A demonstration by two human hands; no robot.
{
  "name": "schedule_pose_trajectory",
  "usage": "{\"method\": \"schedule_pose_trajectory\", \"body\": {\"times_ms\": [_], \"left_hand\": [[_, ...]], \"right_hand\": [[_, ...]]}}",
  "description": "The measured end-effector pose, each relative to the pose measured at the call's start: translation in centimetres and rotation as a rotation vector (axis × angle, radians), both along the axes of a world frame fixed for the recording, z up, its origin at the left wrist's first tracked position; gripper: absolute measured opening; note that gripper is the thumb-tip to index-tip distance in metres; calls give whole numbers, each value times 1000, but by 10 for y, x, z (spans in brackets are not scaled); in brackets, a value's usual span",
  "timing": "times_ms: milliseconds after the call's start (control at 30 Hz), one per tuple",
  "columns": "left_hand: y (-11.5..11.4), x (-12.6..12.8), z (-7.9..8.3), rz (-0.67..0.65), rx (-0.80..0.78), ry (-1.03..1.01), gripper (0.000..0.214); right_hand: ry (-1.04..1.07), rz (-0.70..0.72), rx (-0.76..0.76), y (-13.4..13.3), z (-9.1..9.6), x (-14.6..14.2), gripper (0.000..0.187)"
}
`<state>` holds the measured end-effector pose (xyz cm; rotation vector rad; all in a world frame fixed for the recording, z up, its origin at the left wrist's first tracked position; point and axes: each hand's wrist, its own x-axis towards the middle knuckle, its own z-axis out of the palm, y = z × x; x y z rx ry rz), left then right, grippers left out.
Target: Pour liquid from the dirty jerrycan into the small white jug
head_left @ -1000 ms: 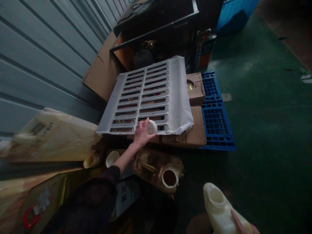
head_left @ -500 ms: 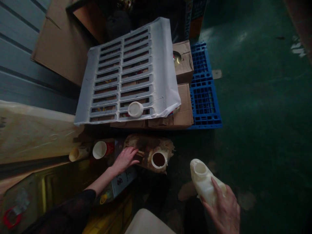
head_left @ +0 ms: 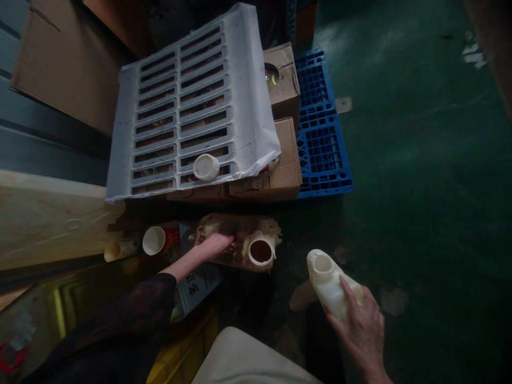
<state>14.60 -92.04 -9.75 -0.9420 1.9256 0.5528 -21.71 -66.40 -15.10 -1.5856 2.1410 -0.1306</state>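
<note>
Both grips are closed on jugs: the left hand (head_left: 214, 245) clasps the far side of a stained brown jug (head_left: 240, 246) lying on its side, long axis left to right, its open mouth turned toward the camera at its right end, while the right hand (head_left: 362, 333) wraps a cream jug (head_left: 328, 282) at near right, its neck pointing far-left. Dark green floor (head_left: 420, 176) spreads to the right, with a blue pallet (head_left: 324, 144), cardboard boxes (head_left: 286, 176) and a grey slotted panel (head_left: 188, 112) beyond. A white cap (head_left: 206, 167) rests on the panel's near edge.
</note>
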Motion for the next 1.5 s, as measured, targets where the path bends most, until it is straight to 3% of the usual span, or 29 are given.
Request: {"method": "schedule_pose_trajectory", "body": {"times_ms": [233, 400, 633, 1100, 1267, 1500], "left_hand": [[24, -57, -3, -111, -10, 14, 26], [38, -98, -8, -192, -18, 6, 30], [64, -154, -27, -229, -55, 1, 33], [106, -245, -67, -283, -121, -106, 33], [113, -266, -74, -308, -142, -131, 31], [125, -284, -97, -354, -120, -140, 37]], "right_hand": [[17, -15, 29, 39, -17, -7, 72], [-6, -55, 51, 69, -47, -11, 74], [-35, -90, 69, 97, -100, -18, 91], [-54, -104, 35, 107, -203, -55, 95], [-64, -123, 41, 105, -229, -62, 99], [-101, -144, -21, 107, -254, -71, 105]]}}
